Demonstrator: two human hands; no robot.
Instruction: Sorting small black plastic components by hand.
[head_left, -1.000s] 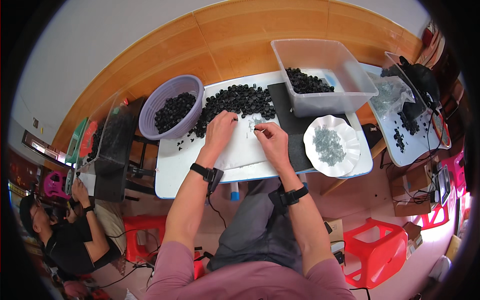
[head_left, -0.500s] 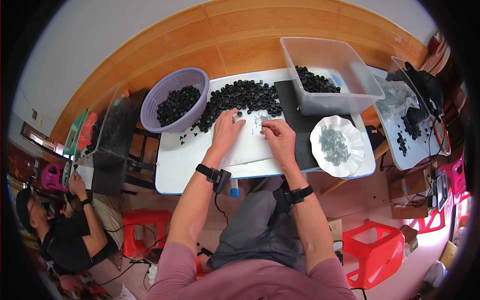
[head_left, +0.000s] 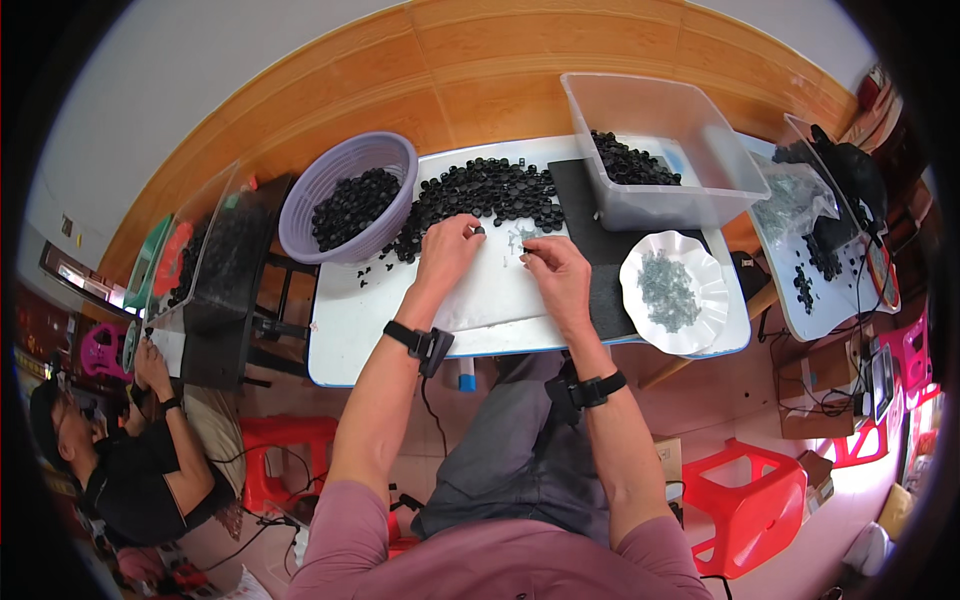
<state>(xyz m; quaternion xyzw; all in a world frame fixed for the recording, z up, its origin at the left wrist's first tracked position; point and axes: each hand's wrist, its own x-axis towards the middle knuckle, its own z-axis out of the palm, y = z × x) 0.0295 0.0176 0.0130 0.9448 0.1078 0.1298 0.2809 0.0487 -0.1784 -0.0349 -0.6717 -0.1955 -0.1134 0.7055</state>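
Over the white table (head_left: 360, 340), my left hand (head_left: 449, 248) pinches a small black cap (head_left: 479, 231) between thumb and fingertips. My right hand (head_left: 559, 278) has its thumb and forefinger pressed together at a tiny dark piece, too small to name. Several small clear plastic pieces (head_left: 520, 236) lie on the tabletop between my hands. Just beyond them spreads a heap of black caps (head_left: 490, 185). On the right stands a white scalloped plate (head_left: 712, 290) with a pile of clear pieces (head_left: 667, 290).
A purple basket (head_left: 300, 225) of black parts stands at the left. At the back right a clear plastic bin (head_left: 680, 205) rests on a black mat (head_left: 610, 300). Red stools (head_left: 750, 500) stand on the floor. Another person (head_left: 130, 470) works at the far left.
My left hand has closed from a spread pose onto a black cap from the near edge of the heap. The right hand stays nearly in place, still pinching.
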